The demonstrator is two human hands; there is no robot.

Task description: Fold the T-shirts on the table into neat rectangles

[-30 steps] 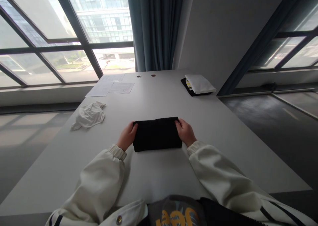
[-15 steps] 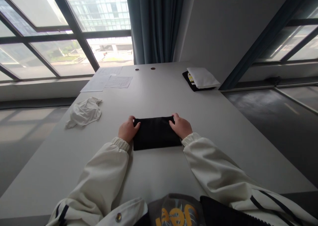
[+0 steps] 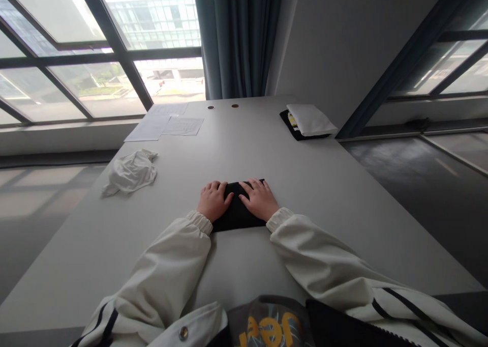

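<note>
A folded black cloth (image 3: pixel 238 217) lies on the white table in front of me, its kind of garment not clear. My left hand (image 3: pixel 213 199) rests flat on its left part, palm down, thumb stretched inward. On the right part lies my right hand (image 3: pixel 260 199), also palm down with its fingers extended. Both hands are open and touch the cloth from above without gripping it. They cover much of its sides; the middle strip and the near edge show between them.
A crumpled white cloth (image 3: pixel 131 173) lies to the left. Paper sheets (image 3: pixel 183 125) are at the far left. At the far right sits a stack with a folded white cloth (image 3: pixel 313 120) over black fabric (image 3: pixel 297 133). Two cable holes (image 3: pixel 235 106) are at the table's far edge.
Both hands have let go of the cloth's far corners and moved inward onto its top, now flat. The cloth looks narrower than before. The other items stay in place.
</note>
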